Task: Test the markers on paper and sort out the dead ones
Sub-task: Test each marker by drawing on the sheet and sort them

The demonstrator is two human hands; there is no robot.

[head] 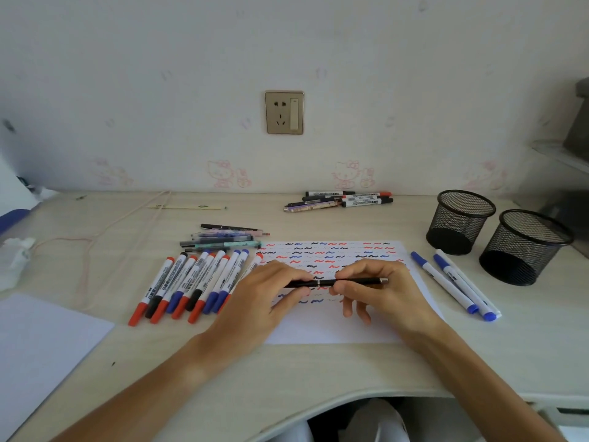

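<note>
A slim black pen (pixel 360 281) lies level between both hands above the test paper (pixel 334 327), which carries many red, blue and black squiggles. My left hand (pixel 264 295) pinches its left end and my right hand (pixel 379 291) grips its right half; a thin silver ring shows at the middle. Left of the paper lies a row of red, black and blue markers (pixel 191 282). Behind that row sits a small heap of thinner pens (pixel 223 239). Three blue-capped markers (pixel 455 282) rest right of the paper. Another pile of markers (pixel 341 199) lies near the wall.
Two black mesh pen cups (pixel 459 221) (pixel 522 247) stand at the right. A blank sheet (pixel 38 346) lies at the front left, crumpled tissue (pixel 16 256) at the left edge, and a thin cord (pixel 95 244) trails across the desk. The desk front curves inward.
</note>
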